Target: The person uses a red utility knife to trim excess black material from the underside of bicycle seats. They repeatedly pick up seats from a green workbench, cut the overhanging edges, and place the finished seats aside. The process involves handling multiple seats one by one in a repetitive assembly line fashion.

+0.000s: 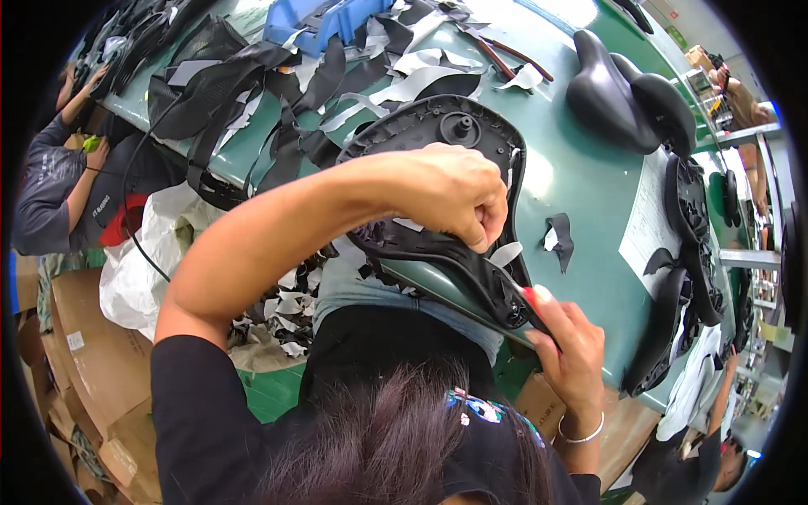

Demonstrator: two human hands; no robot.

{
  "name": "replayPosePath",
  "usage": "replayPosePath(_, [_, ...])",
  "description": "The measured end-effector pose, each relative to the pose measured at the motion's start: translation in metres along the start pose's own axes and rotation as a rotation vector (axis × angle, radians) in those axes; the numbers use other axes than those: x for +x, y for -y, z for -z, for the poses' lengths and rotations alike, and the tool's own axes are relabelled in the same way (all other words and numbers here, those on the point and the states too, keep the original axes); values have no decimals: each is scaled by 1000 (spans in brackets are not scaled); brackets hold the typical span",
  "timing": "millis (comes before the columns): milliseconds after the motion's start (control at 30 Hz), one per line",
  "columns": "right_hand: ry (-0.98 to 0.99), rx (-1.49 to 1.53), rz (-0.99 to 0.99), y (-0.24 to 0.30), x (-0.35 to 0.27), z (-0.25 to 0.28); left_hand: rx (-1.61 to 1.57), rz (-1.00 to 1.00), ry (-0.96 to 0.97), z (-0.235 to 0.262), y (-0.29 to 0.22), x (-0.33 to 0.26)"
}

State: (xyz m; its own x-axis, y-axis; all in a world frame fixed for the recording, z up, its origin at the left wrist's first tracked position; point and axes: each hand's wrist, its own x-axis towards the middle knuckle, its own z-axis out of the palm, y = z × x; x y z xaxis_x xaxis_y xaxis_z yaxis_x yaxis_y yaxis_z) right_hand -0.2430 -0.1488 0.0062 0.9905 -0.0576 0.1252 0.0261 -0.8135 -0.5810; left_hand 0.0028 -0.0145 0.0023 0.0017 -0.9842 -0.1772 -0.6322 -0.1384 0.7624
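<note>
A black bicycle saddle [396, 240] lies upside down at the table's near edge, its ribbed underside up and its narrow nose toward my right hand. My left hand [463, 194] reaches across it, closed in a pinch over the edge. A strip of cover material [507, 253], black with a pale backing, sticks out beside those fingertips. My right hand [568, 337] is closed around a slim bladed tool [515, 289] with a red part near the thumb. Its blade lies along the saddle's nose, close to the strip. The tool's handle is mostly hidden by my fingers.
Black and pale scraps [337, 84] cover the far left of the green table [547, 135], around a blue bin [324, 25]. Finished saddles [619, 93] stand at far right, upturned ones [673, 311] nearer. A loose scrap [557, 241] lies nearby. Co-workers sit on both sides.
</note>
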Motion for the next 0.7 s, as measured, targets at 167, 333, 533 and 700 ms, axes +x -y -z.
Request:
replayPosePath(167, [137, -345, 122, 16, 38, -4, -34, 2, 13, 3, 1, 3])
replayPosePath(333, [342, -426, -31, 21, 14, 18, 25, -31, -39, -2, 5, -1])
replayPosePath(533, [133, 104, -40, -21, 2, 40, -4, -27, -918, 23, 0, -36])
replayPosePath(700, [-346, 203, -287, -65, 60, 17, 203, 377, -487, 21, 61, -42])
